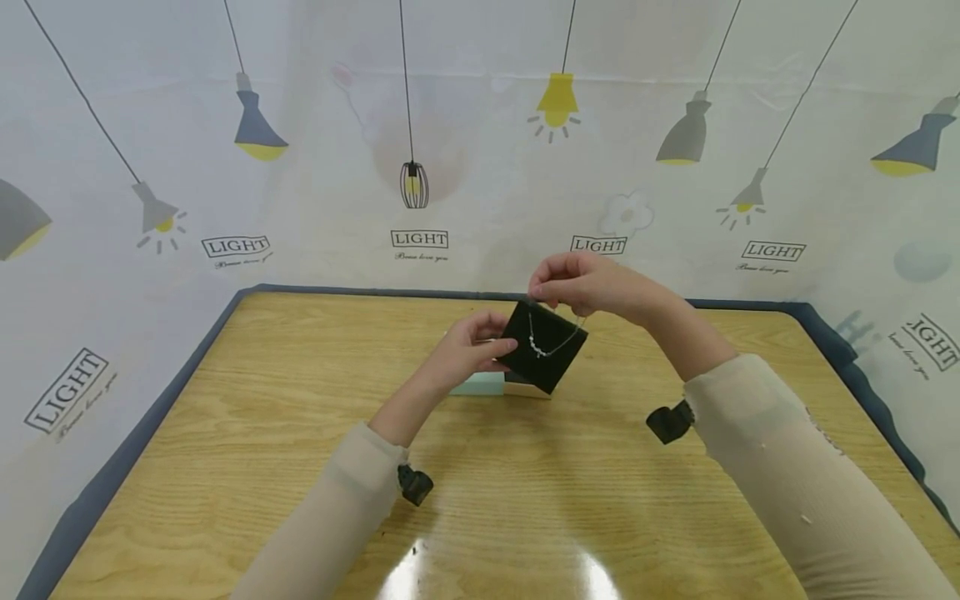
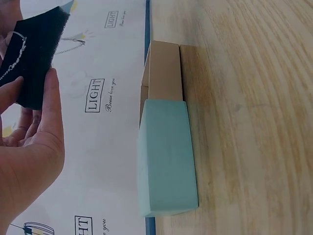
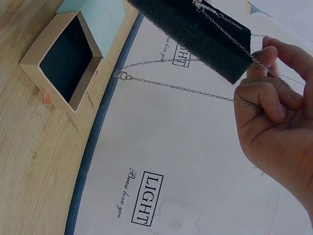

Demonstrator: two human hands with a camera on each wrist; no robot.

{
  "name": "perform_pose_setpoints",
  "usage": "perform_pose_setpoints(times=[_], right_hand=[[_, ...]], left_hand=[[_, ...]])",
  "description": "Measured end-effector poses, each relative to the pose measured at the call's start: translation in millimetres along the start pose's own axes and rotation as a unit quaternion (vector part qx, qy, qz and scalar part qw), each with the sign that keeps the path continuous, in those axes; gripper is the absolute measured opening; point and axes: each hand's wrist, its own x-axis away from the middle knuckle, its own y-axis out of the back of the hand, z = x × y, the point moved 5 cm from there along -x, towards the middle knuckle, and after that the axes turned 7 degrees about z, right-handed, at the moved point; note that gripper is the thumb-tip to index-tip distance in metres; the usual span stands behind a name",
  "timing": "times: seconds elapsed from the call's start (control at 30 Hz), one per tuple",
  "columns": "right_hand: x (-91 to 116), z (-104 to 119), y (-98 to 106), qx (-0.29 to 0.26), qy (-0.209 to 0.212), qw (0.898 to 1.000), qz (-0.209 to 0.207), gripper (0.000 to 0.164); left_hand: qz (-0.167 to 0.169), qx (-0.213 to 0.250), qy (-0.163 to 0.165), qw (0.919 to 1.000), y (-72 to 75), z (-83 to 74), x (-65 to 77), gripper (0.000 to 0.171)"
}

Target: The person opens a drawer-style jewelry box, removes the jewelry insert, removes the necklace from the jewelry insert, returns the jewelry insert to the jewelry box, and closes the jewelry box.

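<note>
My left hand (image 1: 474, 346) grips a black foam pad (image 1: 546, 373) by its left side, thumb on the front and fingers behind. A fine silver necklace (image 1: 534, 343) lies across the pad's front, with small bright beads at the middle of its curve. At the pad's upper edge, the fingers of my right hand (image 1: 592, 283) pinch the necklace chain. In the right wrist view, a loop of chain (image 3: 181, 88) with a clasp hangs behind the pad, and some chain runs between the curled fingers of that hand. The pad is tilted, held above a small box.
The box stands on the wooden table (image 1: 300, 400), its brown drawer (image 2: 166, 71) pulled partly out of a mint-green sleeve (image 2: 168, 156). Dark lining shows inside the drawer, and a small pinkish tab (image 3: 46, 96) sticks out at its end. A lamp-print curtain (image 1: 487, 192) hangs behind the table.
</note>
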Motion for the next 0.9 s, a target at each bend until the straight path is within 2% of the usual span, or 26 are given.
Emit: perform_pose_setpoints(times=[0.2, 0.6, 0.9], right_hand=[[2, 3, 0, 0.004, 0.005, 1.000, 0.002, 0.022], [3, 8, 3, 0.003, 0.014, 1.000, 0.011, 0.018], [5, 12, 5, 0.007, 0.014, 1.000, 0.004, 0.015]], left_hand=[[-0.002, 0.004, 0.005, 1.0000, 0.9, 2.7, -0.6, 0.030], [-0.014, 0.011, 0.008, 0.9998, 2.6, 2.9, 0.5, 0.029], [-0.018, 0.013, 0.016, 0.9996, 3.6, 4.7, 1.2, 0.028]])
